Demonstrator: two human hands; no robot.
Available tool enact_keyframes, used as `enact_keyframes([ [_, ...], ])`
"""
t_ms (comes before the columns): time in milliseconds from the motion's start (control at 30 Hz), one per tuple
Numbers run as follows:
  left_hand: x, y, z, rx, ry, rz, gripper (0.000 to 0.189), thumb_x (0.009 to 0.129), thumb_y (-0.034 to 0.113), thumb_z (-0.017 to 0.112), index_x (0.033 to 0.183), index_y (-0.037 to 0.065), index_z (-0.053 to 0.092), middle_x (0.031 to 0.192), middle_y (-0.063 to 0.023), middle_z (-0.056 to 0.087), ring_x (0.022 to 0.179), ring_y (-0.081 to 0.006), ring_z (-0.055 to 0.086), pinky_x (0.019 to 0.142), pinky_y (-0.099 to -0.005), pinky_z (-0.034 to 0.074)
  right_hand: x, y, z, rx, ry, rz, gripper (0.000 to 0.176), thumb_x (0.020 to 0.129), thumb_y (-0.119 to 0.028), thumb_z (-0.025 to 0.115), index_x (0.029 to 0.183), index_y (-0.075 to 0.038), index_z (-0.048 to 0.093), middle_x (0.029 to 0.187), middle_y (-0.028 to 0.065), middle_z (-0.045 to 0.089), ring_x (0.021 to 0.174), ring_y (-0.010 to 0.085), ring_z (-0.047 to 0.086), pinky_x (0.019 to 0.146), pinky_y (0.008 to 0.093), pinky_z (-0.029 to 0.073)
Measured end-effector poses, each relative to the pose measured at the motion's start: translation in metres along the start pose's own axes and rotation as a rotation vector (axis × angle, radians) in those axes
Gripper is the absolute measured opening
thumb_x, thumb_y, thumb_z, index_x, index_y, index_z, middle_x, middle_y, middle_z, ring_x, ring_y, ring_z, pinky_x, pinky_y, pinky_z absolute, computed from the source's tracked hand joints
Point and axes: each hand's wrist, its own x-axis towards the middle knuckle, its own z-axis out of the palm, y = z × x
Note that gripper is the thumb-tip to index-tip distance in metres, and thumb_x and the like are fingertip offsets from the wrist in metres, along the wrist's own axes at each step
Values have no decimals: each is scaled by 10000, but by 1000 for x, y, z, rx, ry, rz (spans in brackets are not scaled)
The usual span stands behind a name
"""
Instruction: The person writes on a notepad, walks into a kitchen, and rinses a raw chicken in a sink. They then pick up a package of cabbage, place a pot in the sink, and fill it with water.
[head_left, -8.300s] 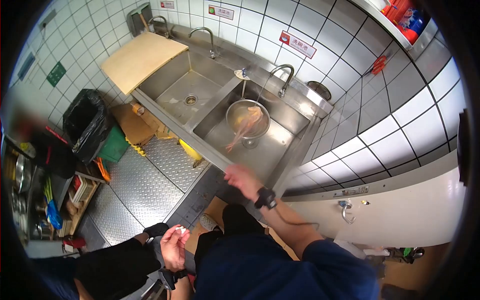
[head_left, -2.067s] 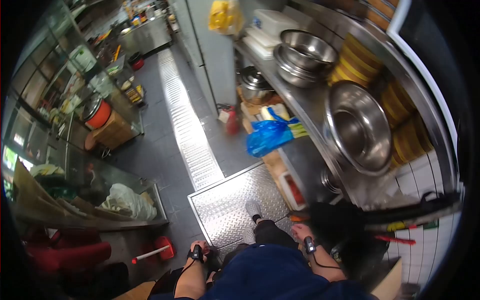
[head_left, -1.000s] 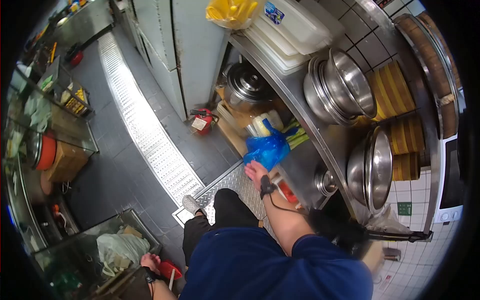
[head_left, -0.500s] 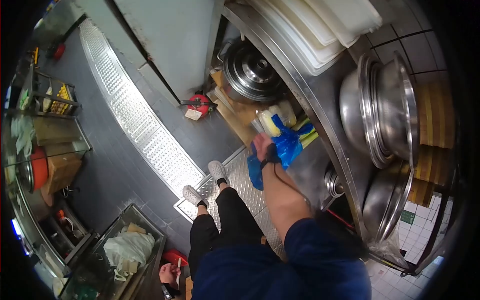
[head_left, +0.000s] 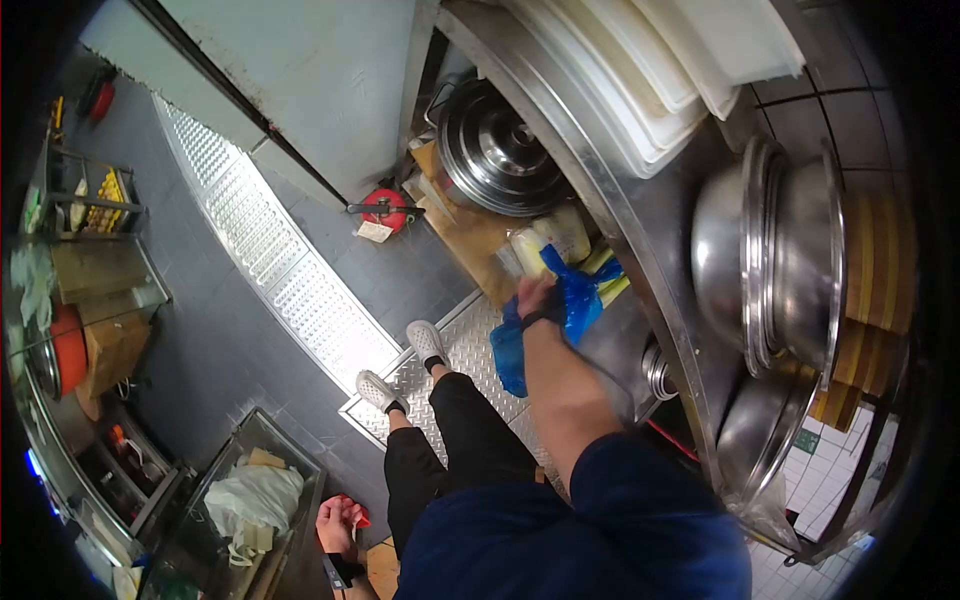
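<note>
Beside the lower shelf at centre right, my right hand (head_left: 537,296) reaches down with curled fingers at a blue plastic bag (head_left: 582,298). Blue plastic shows on both sides of my wrist, and the fingertips are blurred. Pale yellow and green things lie against the bag, along with a clear-wrapped pale pack (head_left: 560,236). At the lower left, my left hand (head_left: 338,520) hangs low by my leg, its fingers bent in. A red thing (head_left: 361,513) peeks out at those fingers; I cannot tell what they hold.
A lidded steel pot (head_left: 503,150) stands under the steel counter (head_left: 640,215), which carries white trays (head_left: 620,90) and steel bowls (head_left: 725,250). A red round object (head_left: 385,210) lies on the floor by the cabinet. At lower left is a bin (head_left: 215,530) with a white bag (head_left: 255,497).
The view has shifted slightly. My left hand has moved up a little, covering more of the red thing; the white stick beside it no longer shows. My right hand stays at the blue bag.
</note>
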Motion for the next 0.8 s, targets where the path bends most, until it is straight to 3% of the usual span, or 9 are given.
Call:
enact_keyframes([
  [67,-5,-3,9,-2,-34,-2,133,1010,180,559,1050,54,576,903,-93,671,752,-205,683,641,-319,569,39,0,0,182,-21,88,345,888,-320,681,1149,-100,633,1051,39,687,970,224,673,796,351,572],
  [200,12,-37,-11,61,-21,-94,137,1001,200,578,1019,64,581,862,-83,661,725,-206,683,613,-338,579,115,-3,-15,-51,-238,-177,380,899,-300,644,1206,-80,602,1206,77,664,1081,237,651,870,375,545],
  [300,21,-56,-38,87,34,-171,131,994,200,588,1016,72,576,850,-78,653,703,-209,682,568,-348,574,64,-49,27,334,-122,85,403,862,-385,688,1179,-143,635,1168,30,694,1041,223,673,780,410,560],
  [400,26,-66,-66,74,76,-154,121,990,187,588,1015,70,574,828,-77,647,679,-209,679,528,-348,571,57,-82,38,180,-76,209,321,841,-454,719,1079,-243,671,1035,-41,719,916,158,681,643,359,532],
  [533,22,-59,-74,79,114,-134,133,986,186,593,1013,57,575,802,-72,635,679,-211,678,526,-349,578,53,-98,43,-117,-213,261,262,850,-416,711,1082,-303,663,1026,-133,675,960,125,615,706,396,512],
  [667,24,-51,-68,-63,-47,-40,160,981,179,598,1062,45,565,836,-108,660,690,-231,681,559,-376,603,40,-85,41,18,-277,167,372,879,-394,685,1215,-241,632,1214,13,631,1097,179,600,749,434,546],
  [700,9,-31,-48,-30,24,-47,165,981,172,598,1065,34,563,875,-125,667,708,-244,687,583,-379,613,12,-85,45,103,-242,165,406,882,-390,684,1246,-225,616,1235,44,624,1095,190,609,777,442,552],
  [733,3,-22,-39,1,48,-27,181,983,170,596,1086,25,563,935,-141,672,746,-261,696,618,-382,619,2,-81,32,-41,-384,43,422,889,-382,680,1258,-194,600,1232,51,629,1082,202,616,832,429,544],
  [800,3,-7,-35,-9,-6,-3,214,990,176,588,1132,19,565,995,-152,674,811,-277,703,672,-385,617,-67,-76,23,-168,-350,74,432,924,-409,629,1277,-164,588,1245,65,633,1111,220,605,926,406,515],
])
